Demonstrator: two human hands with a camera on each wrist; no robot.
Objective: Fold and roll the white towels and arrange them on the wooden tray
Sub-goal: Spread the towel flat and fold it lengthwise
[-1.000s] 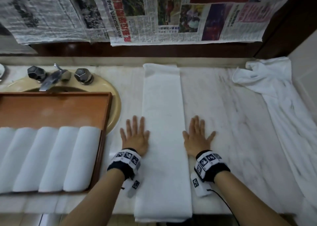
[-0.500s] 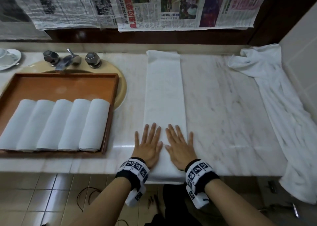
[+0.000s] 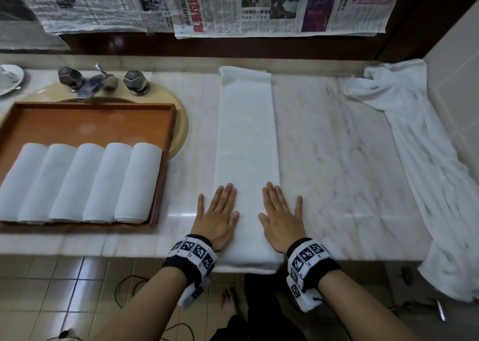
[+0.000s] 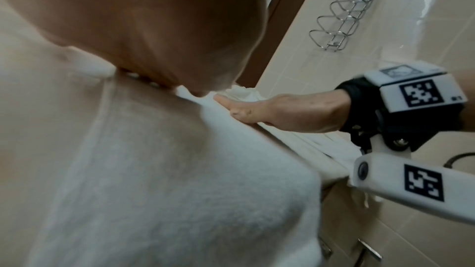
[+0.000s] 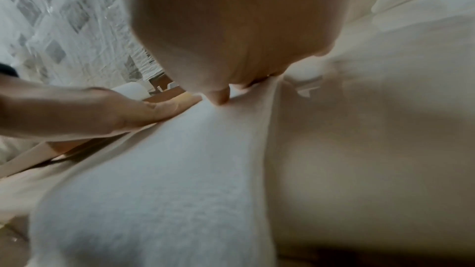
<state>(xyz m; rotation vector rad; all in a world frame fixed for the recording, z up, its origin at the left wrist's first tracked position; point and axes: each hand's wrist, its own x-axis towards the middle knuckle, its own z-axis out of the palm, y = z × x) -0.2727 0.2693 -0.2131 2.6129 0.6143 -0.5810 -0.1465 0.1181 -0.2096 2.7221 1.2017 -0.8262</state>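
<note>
A white towel (image 3: 247, 143), folded into a long narrow strip, lies on the marble counter from the back wall to the front edge. My left hand (image 3: 217, 215) lies flat on its near left edge, fingers straight. My right hand (image 3: 281, 217) lies flat on its near right edge, also with straight fingers. The towel's near end hangs slightly over the counter edge. In the left wrist view the towel (image 4: 180, 200) fills the lower frame under my palm, with my right hand (image 4: 280, 112) pressing beyond. The wooden tray (image 3: 88, 123) at left holds several rolled white towels (image 3: 77, 182) in a row.
A loose crumpled white towel (image 3: 420, 154) drapes along the counter's right side by the tiled wall. A faucet (image 3: 99, 81) and tan basin (image 3: 181, 131) sit behind the tray. Newspapers (image 3: 259, 6) hang on the back wall. A saucer (image 3: 9, 79) is at far left.
Both hands slid back along the strip to its near end, came together, then spread apart again to the towel's two edges. The view pulled back and down.
</note>
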